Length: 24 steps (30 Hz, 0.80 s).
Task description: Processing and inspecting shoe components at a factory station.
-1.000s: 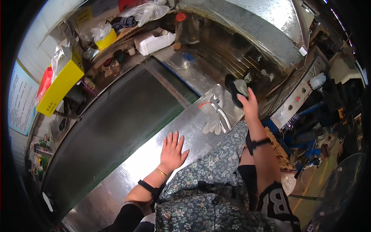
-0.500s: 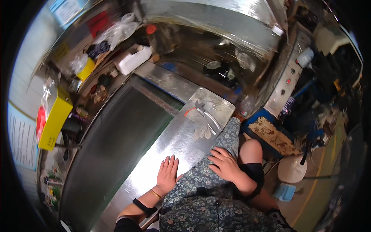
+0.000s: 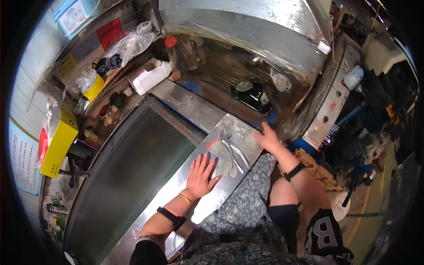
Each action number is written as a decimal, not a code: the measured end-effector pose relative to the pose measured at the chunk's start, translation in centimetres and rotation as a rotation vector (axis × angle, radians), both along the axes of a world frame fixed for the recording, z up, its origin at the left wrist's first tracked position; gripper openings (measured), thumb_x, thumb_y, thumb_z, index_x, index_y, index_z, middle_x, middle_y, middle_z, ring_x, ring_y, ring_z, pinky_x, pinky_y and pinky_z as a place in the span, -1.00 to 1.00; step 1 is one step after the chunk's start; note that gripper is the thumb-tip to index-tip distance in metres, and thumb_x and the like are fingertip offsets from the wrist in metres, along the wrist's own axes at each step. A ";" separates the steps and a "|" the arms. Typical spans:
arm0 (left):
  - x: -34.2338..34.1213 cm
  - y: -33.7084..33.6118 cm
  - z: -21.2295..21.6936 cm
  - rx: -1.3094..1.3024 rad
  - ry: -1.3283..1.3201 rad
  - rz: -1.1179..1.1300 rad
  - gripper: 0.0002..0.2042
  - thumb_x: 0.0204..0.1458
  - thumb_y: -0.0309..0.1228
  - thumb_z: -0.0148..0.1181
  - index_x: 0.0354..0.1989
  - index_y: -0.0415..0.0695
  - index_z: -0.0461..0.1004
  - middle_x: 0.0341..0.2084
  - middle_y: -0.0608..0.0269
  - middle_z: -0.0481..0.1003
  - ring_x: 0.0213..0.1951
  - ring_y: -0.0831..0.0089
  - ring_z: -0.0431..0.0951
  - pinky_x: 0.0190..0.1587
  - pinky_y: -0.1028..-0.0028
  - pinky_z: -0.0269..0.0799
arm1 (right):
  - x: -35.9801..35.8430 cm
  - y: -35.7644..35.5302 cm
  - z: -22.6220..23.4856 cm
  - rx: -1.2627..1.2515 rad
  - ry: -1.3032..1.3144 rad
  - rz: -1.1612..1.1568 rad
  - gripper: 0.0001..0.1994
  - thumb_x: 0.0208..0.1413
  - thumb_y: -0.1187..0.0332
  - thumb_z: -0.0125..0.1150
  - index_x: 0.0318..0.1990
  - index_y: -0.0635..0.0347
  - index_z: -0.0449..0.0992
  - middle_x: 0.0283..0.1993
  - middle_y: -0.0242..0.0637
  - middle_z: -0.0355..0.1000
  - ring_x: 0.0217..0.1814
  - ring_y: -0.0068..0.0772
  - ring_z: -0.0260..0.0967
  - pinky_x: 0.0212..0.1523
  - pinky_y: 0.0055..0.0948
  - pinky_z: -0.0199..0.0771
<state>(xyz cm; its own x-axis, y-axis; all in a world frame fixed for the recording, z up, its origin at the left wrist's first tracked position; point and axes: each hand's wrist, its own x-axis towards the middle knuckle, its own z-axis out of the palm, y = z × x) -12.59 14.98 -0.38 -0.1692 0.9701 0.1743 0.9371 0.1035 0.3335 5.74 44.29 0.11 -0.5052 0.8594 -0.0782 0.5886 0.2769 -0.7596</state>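
My left hand lies flat, fingers spread, on the stainless steel counter, beside the edge of a large dark griddle plate. It holds nothing. Just past its fingertips lie metal spoons and tongs. My right hand rests with fingers apart at the counter's far right corner, close to those utensils, and is empty. A flowered apron covers my lap below both arms.
A white jug, a yellow box, small bottles and plastic bags crowd the shelf on the left. A metal hood hangs at the back. A control panel with buttons stands on the right, cluttered floor beyond.
My right hand came down from a dark object at the back, passed over my lap, and now rests at the counter's corner. My left hand stayed flat on the counter.
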 end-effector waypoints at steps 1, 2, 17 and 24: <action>-0.1 0.9 -0.2 0.023 0.010 -0.002 -0.33 0.14 0.04 0.07 0.35 -0.08 0.19 0.38 -0.13 0.05 0.40 -0.15 -0.01 0.38 -0.07 -0.11 | -1.2 3.4 -0.8 -0.059 0.008 -0.053 -0.02 -0.03 -0.10 0.34 0.31 0.55 0.09 0.24 0.34 0.27 0.34 0.16 0.23 0.31 -0.20 0.24; -0.2 1.6 -0.4 -0.047 0.054 0.015 -0.34 0.15 0.06 0.03 0.35 -0.06 0.20 0.39 -0.10 0.05 0.41 -0.11 -0.02 0.40 -0.04 -0.13 | -2.1 6.3 -1.6 -0.040 -0.027 -0.131 0.03 -0.08 -0.14 0.35 0.32 0.59 0.08 0.28 0.34 0.22 0.38 0.16 0.17 0.34 -0.21 0.20; -0.7 2.2 -0.5 -0.125 -0.004 0.065 -0.32 0.07 0.10 0.13 0.32 0.02 0.27 0.37 -0.01 0.12 0.39 -0.06 0.07 0.38 0.00 -0.05 | -6.3 23.3 -6.8 -0.713 0.503 -0.492 -0.62 -0.12 0.25 0.37 -0.10 0.10 0.52 -0.19 -0.23 0.56 -0.15 -0.23 0.56 -0.11 -0.12 0.57; -0.8 1.5 -0.8 0.235 -0.274 0.122 -0.34 -0.04 -0.06 0.28 0.21 -0.18 0.36 0.25 -0.17 0.28 0.29 -0.10 0.25 0.35 0.03 0.06 | 3.3 1.3 3.0 -0.785 0.859 -0.044 -0.40 -0.07 0.65 0.15 0.24 0.26 0.32 0.04 -0.22 0.43 0.05 -0.32 0.43 -0.04 -0.36 0.51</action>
<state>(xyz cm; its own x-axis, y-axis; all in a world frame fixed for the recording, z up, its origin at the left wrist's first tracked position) -13.40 16.53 -1.21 -0.3522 0.8789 0.3217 0.7953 0.0999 0.5979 9.01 45.61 3.06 -0.6216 0.7446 -0.2432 -0.2056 -0.4546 -0.8666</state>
